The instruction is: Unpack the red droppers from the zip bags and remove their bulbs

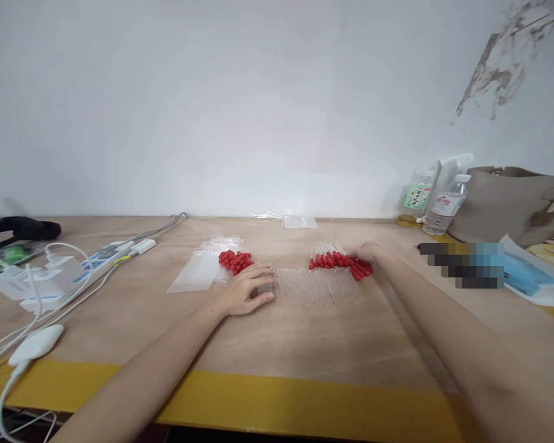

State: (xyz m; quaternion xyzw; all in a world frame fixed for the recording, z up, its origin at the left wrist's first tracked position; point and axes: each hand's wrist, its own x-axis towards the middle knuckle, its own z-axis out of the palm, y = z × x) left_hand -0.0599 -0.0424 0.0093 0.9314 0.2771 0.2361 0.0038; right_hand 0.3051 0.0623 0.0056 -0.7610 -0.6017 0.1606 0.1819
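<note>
On the pale wooden counter (277, 344) with a yellow strip along its near edge, a row of thin clear glass tubes (316, 284) lies flat, side by side, between the two hands. The left hand (248, 290) rests palm down with its fingers spread flat, the fingertips touching the left end of that row. Just beyond its knuckles sits a small heap of red rubber bulbs (235, 260), partly on a stack of clear plastic zip bags (198, 269). The right hand (368, 252) lies at the far right end of the row, against a bundle of clear droppers with red bulb caps (339, 259); its fingers curl toward the red caps, but the view is too small to tell whether they grip any or merely touch them. Another small clear plastic bag (299, 221) lies by the white wall, well beyond the tubes. To the left are a white power strip with plugs and white cables (96, 261) and a white adapter (36, 344) near the front edge. To the right stand two clear plastic bottles (431, 200) beside a taupe leather handbag (512, 206).
</note>
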